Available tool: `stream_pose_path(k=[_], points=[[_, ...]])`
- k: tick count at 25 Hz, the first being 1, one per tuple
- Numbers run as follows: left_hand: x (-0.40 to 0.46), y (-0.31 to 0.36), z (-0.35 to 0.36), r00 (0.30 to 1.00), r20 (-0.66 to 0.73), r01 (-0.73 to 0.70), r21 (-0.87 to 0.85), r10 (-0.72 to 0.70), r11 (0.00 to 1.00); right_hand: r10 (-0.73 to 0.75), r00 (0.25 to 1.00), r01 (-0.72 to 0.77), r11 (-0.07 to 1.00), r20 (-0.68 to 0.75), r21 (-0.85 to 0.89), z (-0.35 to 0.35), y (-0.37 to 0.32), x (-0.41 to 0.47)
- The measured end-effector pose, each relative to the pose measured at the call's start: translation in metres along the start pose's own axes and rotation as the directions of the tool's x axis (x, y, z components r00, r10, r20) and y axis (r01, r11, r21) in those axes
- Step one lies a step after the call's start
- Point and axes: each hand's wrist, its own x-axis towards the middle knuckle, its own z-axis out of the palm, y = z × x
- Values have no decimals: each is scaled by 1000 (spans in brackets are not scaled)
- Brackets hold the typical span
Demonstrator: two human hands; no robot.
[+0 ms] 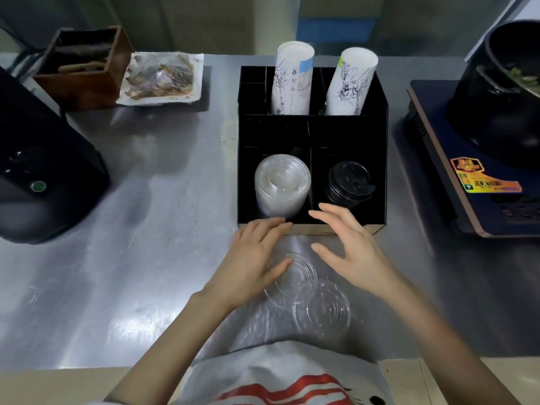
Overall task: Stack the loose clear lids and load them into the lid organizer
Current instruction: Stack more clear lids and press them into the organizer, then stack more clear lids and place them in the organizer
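Observation:
A black lid organizer (380, 118) stands on the steel counter ahead of me. Its front left slot holds a stack of clear lids (282, 185); the front right slot holds black lids (349, 182). Loose clear lids lie flat on the counter near me: one (301, 280) under my hands, another (324, 309) overlapping it, a third (260, 320) by my left wrist. My left hand (254, 261) hovers with spread fingers, its thumb over the upper loose lid. My right hand (347, 247) is open just in front of the organizer, holding nothing.
Two sleeves of white paper cups (292, 80) (350, 83) stand in the organizer's back slots. A black appliance (43, 176) sits at left, an induction cooker with a dark pot (496, 112) at right. A wooden box (81, 65) and a wrapped food tray (162, 78) sit at the back.

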Motion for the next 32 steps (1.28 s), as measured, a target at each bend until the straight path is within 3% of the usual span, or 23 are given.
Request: stream_pose_path(k=[6,9,19,32], points=[[-21,4,34,971,236,-56,31,47,998,136,989,-131,989,65,-66,16,25,-25],[-28,7,44,955,288,-81,45,64,996,221,968,-212,974,115,-84,23,33,-32],[-35,16,56,969,247,14,78,-33,997,269,954,-252,959,135,-129,37,41,-41],[-35,14,45,990,118,93,-77,-84,993,352,934,-335,924,-64,186,25,24,-25]])
